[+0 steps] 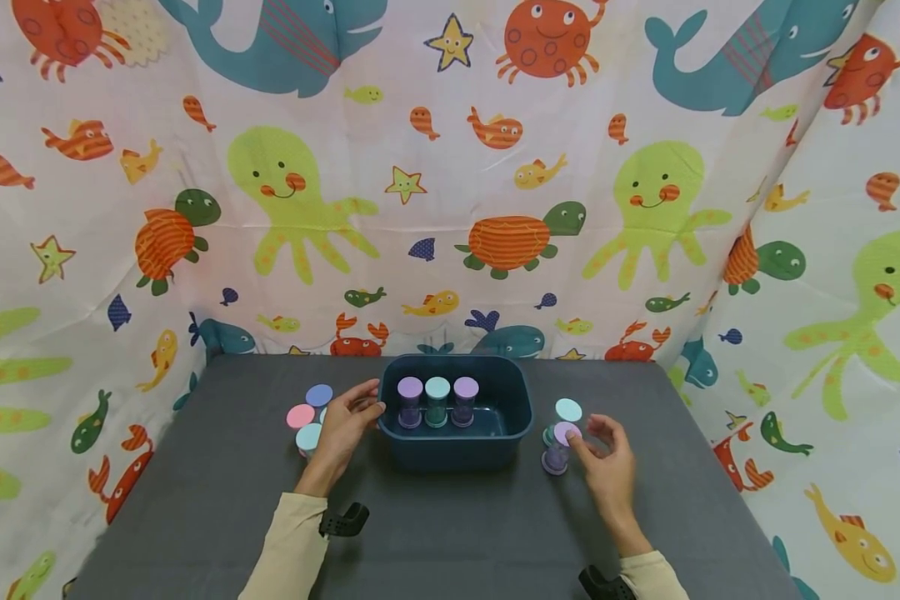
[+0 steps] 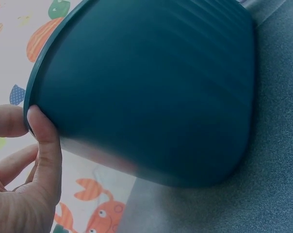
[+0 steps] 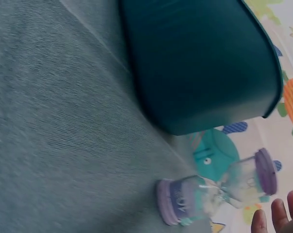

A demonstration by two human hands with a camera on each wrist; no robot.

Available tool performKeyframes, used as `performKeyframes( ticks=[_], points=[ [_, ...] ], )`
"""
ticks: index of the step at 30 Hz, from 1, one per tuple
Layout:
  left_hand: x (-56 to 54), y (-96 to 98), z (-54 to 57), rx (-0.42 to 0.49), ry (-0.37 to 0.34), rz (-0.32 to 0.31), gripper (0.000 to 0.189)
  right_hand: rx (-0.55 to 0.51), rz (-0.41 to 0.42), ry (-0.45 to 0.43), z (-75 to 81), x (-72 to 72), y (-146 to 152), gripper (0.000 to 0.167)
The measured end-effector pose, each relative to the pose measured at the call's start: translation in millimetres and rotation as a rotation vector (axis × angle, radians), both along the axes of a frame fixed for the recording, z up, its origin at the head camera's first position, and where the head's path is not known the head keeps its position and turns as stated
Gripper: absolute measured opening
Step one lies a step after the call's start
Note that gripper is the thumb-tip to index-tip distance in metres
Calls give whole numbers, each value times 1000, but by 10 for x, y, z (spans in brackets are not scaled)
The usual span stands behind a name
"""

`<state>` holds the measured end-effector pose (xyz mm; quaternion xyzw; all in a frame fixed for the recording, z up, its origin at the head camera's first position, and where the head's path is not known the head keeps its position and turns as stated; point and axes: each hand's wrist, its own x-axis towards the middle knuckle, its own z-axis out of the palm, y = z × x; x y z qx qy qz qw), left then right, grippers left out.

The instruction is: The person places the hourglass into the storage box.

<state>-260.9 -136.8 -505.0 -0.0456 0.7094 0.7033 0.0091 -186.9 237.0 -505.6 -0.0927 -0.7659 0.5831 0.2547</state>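
My left hand [image 1: 348,421] pinches the left rim of a dark teal plastic bin [image 1: 450,454], thumb outside and fingers over the edge in the left wrist view. Inside the bin three sand timers stand in a row: a purple-capped one [image 1: 410,400], a light-teal one [image 1: 437,400] and another purple one [image 1: 465,400]. To the right of the bin my right hand [image 1: 607,467] is beside a purple sand timer [image 3: 190,199] that stands upright on the table. Its fingertips [image 3: 278,213] show a gap from the upper cap in the right wrist view. A light-teal timer [image 1: 568,409] stands just behind.
Left of the bin stands a cluster of several sand timers, with a blue cap [image 1: 318,395], a pink cap [image 1: 300,416] and a teal cap [image 1: 309,437] showing; my left hand partly covers them. A grey cloth [image 1: 450,533] covers the table. A sea-animal curtain [image 1: 435,292] rises behind it.
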Motion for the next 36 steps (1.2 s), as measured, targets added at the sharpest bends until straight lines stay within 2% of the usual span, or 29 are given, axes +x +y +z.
performKeyframes(
  ticks=[6, 10, 17, 25, 31, 36],
  points=[
    [-16, 1, 2, -2, -2, 0, 44, -51, -7, -18, -343, -102, 1, 60],
    [-20, 2, -6, -8, -3, 5, 44, -112, -29, 2, -461, -128, -44, 65],
    [-22, 1, -16, -17, -4, 4, 44, -171, -70, 0, -515, -123, -151, 68],
    [-10, 1, -26, -10, 0, -6, 43, -283, -38, -10, -565, -148, -191, 60],
    [-7, -13, -48, -11, -2, -1, 43, -283, 0, 0, -595, -142, -192, 57],
    [-20, -17, -43, -8, 2, -5, 44, -269, -5, -11, -607, -150, -197, 55]
  ],
)
